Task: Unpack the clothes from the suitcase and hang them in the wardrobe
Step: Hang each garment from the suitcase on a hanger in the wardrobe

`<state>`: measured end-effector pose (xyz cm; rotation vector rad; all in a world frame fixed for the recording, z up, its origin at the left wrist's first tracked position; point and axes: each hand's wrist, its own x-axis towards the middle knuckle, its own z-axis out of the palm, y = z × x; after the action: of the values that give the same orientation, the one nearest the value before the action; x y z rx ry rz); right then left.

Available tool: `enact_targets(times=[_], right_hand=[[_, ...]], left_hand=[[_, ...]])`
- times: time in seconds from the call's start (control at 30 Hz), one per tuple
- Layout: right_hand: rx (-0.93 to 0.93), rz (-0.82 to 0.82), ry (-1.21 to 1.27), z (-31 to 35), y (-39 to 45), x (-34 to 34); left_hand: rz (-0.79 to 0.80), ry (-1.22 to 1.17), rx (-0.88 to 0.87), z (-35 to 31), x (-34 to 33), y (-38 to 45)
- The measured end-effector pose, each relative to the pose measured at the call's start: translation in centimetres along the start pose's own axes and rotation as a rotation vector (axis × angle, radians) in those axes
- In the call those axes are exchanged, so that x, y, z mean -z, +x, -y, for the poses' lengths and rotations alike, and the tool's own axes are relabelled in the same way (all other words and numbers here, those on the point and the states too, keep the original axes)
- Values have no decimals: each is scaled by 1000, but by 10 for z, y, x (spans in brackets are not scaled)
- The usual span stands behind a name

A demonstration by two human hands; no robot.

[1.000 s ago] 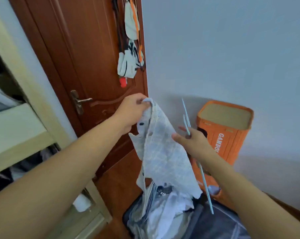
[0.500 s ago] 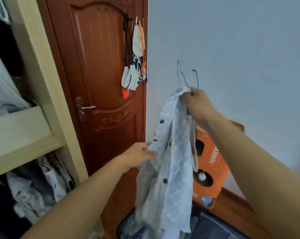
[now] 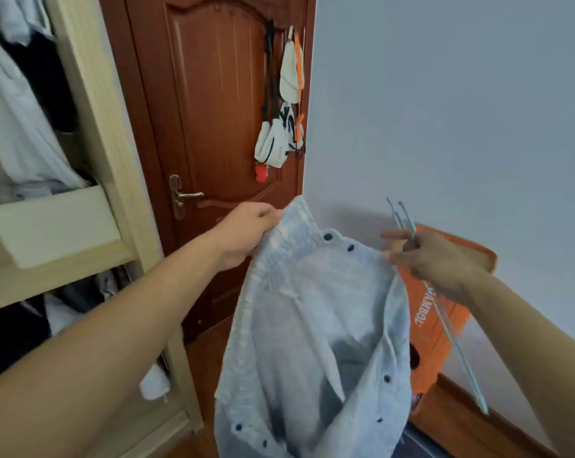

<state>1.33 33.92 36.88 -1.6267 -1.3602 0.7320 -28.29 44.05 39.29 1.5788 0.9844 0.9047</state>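
I see the pale wall [image 3: 461,110] filling the right side and the brown door [image 3: 213,110] shut beside it, white and orange pouches [image 3: 284,127] hanging from its upper edge. The wardrobe [image 3: 91,127] is cut off at the left; the clothes inside are dim and I cannot sort them. The light blue shirt [image 3: 312,325] hangs in mid-air between my hands, opened out, its hem running out of view below. An orange box [image 3: 434,325] stands tilted against the wall, half hidden by my right arm. My left hand [image 3: 246,233] grips the shirt's upper edge, fingers curled round the cloth. My right hand [image 3: 434,259] pinches the opposite edge while holding thin wire hangers [image 3: 451,325]; how many, I cannot tell.
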Motion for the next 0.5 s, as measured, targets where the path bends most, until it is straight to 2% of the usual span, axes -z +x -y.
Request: enact_targets(times=[0.1, 0.13, 0.2, 0.27, 0.33, 0.43, 0.5], right_hand=[[178, 192, 138, 32, -2, -9], [248, 265, 120, 44, -4, -17], [328, 283, 98, 65, -9, -37], [360, 229, 148, 83, -11, -55], [403, 256, 219, 104, -14, -72], [459, 397, 238, 147, -25, -97], [485, 476, 262, 176, -38, -116]], left_hand=[[107, 135, -56, -46, -38, -10], [96, 155, -67, -59, -50, -16], [19, 143, -81, -81, -59, -33], [-166, 87, -106, -90, -52, -50], [-405, 68, -203, -80, -35, -73], [-687, 247, -284, -21, -29, -130], [-831, 351, -195, 35, -39, -174]])
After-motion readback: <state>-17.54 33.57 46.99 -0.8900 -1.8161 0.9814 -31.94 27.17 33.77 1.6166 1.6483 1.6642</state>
